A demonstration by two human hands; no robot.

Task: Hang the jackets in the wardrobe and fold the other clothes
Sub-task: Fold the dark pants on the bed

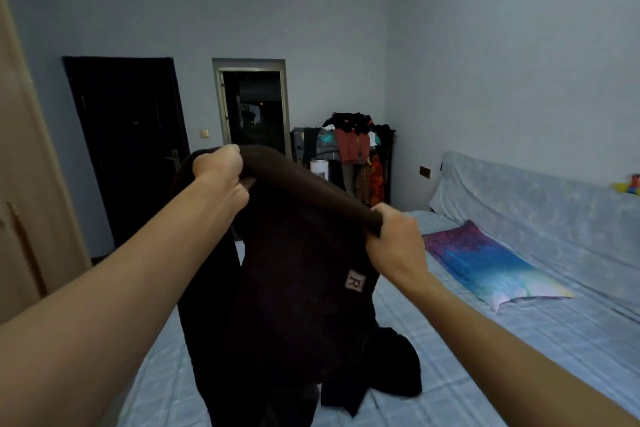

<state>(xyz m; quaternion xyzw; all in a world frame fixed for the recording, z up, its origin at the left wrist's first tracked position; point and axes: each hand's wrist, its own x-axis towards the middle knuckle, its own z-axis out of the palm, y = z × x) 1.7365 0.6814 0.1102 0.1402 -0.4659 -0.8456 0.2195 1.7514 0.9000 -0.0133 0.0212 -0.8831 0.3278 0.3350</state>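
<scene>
A dark brown fleece garment [287, 288] with a small square "R" patch hangs in the air in front of me, above the bed [485, 357]. My left hand [221, 170] grips its top edge at the upper left. My right hand [394, 236] grips the same edge lower and to the right. The fabric is stretched between both fists and drapes down, its lower end touching the bed. Another black garment [391, 371] lies crumpled on the bed behind it.
A light wooden wardrobe [24, 201] stands at the left edge. A rack piled with clothes [353, 149] is in the far corner. A colourful pillow [491, 267] lies on the bed. Behind are a dark door [128, 142] and a doorway [252, 107].
</scene>
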